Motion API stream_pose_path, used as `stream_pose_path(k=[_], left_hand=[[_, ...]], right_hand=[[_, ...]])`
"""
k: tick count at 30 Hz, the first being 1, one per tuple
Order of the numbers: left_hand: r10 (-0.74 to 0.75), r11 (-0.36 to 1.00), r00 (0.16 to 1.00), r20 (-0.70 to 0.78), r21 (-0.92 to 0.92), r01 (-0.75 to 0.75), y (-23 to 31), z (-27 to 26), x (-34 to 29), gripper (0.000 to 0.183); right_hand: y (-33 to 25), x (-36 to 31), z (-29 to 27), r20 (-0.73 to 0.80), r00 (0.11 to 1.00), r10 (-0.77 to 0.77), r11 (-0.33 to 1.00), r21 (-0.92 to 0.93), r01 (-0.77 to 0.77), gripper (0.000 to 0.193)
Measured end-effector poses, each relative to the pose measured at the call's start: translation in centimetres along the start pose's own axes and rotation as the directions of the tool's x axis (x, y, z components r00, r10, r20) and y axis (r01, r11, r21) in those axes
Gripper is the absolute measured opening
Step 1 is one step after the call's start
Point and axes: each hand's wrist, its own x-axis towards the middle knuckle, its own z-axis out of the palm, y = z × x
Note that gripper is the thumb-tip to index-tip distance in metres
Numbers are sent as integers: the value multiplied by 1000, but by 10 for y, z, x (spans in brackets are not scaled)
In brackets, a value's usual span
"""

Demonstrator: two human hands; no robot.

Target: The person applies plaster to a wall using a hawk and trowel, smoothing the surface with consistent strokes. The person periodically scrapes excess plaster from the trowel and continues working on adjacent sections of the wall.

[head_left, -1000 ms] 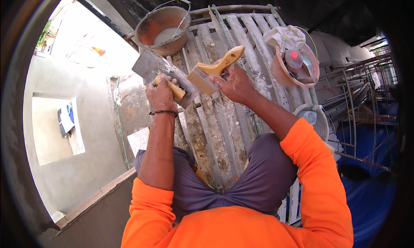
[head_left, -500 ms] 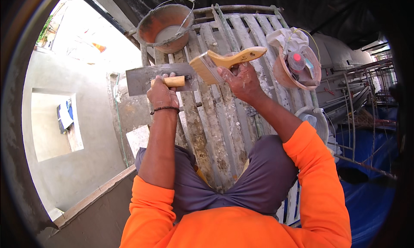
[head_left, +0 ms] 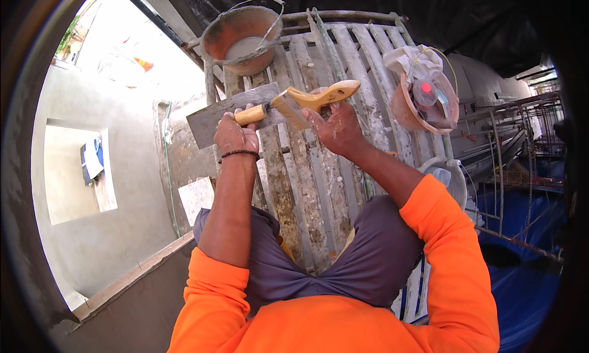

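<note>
My left hand [head_left: 235, 134] is closed round the wooden handle of a plastering trowel [head_left: 205, 121], whose wide grey metal blade slants up to the right. In my right hand [head_left: 341, 129] is a wide paintbrush [head_left: 333, 93] with a pale wooden handle, gripped near the ferrule. Its bristle end lies at the right part of the trowel, by the front of the handle; whether bristles touch the blade I cannot tell. Both tools are held above a plank platform [head_left: 297, 187] spattered with dried plaster.
An orange bucket [head_left: 257, 63] holding grey liquid stands at the far left of the planks. A second bucket [head_left: 400, 107] at the right holds a bottle [head_left: 424, 94] and a white bag [head_left: 412, 61]. Nearer stands a pale bucket [head_left: 457, 180]. Metal scaffolding [head_left: 500, 169] rises at right, a plastered wall [head_left: 135, 169] at left.
The brush has moved left and a little down, closer to the trowel handle. The trowel has tilted, its right end rising and its left end dropping. Both hands keep their hold.
</note>
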Motion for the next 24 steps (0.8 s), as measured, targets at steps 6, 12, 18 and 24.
stream_pose_path(k=[6, 12, 18, 24], left_hand=[[-69, 996, 996, 63, 61, 65, 3, 0, 3, 32], [24, 839, 956, 293, 513, -179, 1, 10, -22, 23], [-139, -292, 656, 742, 602, -743, -3, 8, -61, 17], [-466, -493, 403, 788, 147, -857, -28, -10, -90, 27]], right_hand=[[10, -18, -6, 389, 906, 166, 897, -441, 25, 40], [-19, 22, -59, 199, 916, 348, 920, -259, -293, 43], [-46, 33, -79, -29, 968, 250, 967, 48, -249, 41], [-43, 29, -68, 113, 971, 211, 977, -33, -209, 39]])
